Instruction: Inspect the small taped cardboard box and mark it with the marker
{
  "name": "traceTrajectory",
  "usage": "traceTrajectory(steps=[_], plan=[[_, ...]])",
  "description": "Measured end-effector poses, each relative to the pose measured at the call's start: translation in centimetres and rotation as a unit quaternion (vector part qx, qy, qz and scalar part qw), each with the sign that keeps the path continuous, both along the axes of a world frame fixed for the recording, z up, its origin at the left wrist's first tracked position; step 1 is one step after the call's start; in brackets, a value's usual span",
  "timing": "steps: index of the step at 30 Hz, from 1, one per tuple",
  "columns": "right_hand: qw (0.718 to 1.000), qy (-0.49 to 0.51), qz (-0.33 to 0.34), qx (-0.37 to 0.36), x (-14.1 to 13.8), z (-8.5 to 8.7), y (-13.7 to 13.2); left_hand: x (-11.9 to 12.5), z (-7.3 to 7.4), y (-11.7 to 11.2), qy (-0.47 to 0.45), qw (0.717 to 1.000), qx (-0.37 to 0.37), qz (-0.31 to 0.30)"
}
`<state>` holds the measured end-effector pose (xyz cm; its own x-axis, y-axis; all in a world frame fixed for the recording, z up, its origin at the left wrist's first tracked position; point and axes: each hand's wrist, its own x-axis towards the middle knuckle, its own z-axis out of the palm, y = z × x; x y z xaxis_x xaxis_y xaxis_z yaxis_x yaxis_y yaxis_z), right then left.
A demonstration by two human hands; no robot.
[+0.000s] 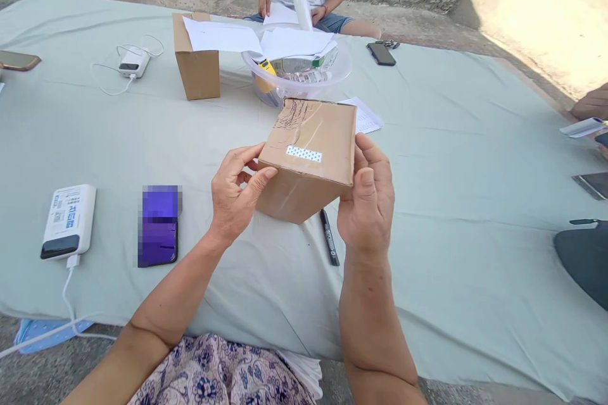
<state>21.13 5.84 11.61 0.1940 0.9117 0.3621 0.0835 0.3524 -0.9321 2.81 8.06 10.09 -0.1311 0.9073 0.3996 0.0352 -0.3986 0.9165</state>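
I hold a small taped cardboard box above the pale green cloth, tilted with its top face toward me. A patterned strip of tape and dark scribbles mark that face. My left hand grips its left side, thumb on the top edge. My right hand clasps the right side, fingers curled behind it. A black marker lies on the cloth just below the box.
A phone and a white power bank with cable lie at the left. Behind the box stand a clear bowl of papers and items and an open cardboard box. A person in white sits opposite. Another phone lies farther back.
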Motion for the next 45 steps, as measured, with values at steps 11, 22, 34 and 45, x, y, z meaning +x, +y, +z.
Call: traceTrajectory(steps=[11,22,34,45], plan=[[0.992,-0.121,-0.009,0.015,-1.1,0.6,-1.1,0.0,0.1,-0.4,0.015,0.997,0.071,-0.032],[0.990,-0.127,0.058,-0.031,-0.8,-0.1,-0.5,-1.4,0.4,0.5,0.034,0.995,0.092,0.021],[0.978,-0.182,0.013,-0.100,0.8,-0.3,0.4,-3.3,0.1,2.3,-0.192,0.971,-0.092,0.105],[0.988,-0.155,-0.019,0.006,1.3,-0.4,0.2,-3.7,-0.1,3.0,-0.304,0.936,-0.173,0.036]])
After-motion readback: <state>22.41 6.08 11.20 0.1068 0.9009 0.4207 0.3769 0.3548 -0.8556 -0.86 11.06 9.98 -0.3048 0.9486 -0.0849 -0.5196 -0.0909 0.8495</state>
